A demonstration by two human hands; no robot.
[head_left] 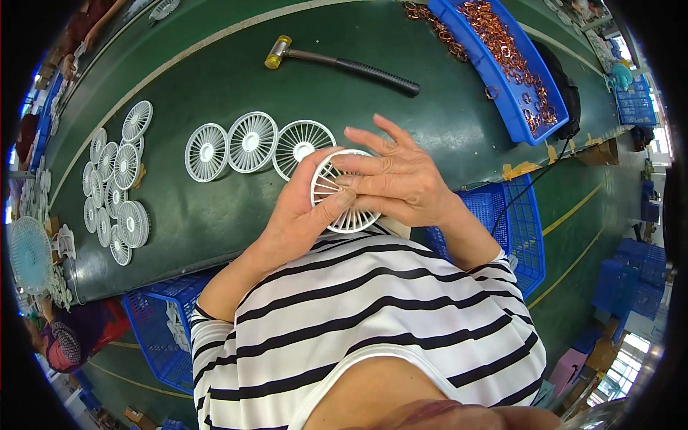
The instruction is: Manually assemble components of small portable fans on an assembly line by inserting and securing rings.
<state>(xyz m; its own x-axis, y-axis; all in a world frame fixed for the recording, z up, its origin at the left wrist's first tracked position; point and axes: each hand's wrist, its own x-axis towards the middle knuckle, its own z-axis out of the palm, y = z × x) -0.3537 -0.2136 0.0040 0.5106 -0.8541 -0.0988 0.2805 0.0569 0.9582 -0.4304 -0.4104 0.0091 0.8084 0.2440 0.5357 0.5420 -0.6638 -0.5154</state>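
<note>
A white plastic spoked wheel (349,221) is held up close to my striped shirt, over the near edge of the green table. My left hand (290,215) is closed around its left rim, with the thumb lying across the spokes. My right hand (412,183) has its thumb and index finger pressed at the wheel's hub, while its other fingers stretch away. Whatever lies under those fingertips is hidden. Just left of my hands, three similar wheels lie in a row: one partly behind my left hand (303,147), a middle wheel (252,142) and a left wheel (207,153).
A hammer (344,64) with yellow faces and a black grip lies at the back. Copper-coloured rings (502,46) fill a blue bin (512,118) at the right. More wheels (127,167) cluster at the left. Blue crates (527,236) stand below the table edge; other people work farther off.
</note>
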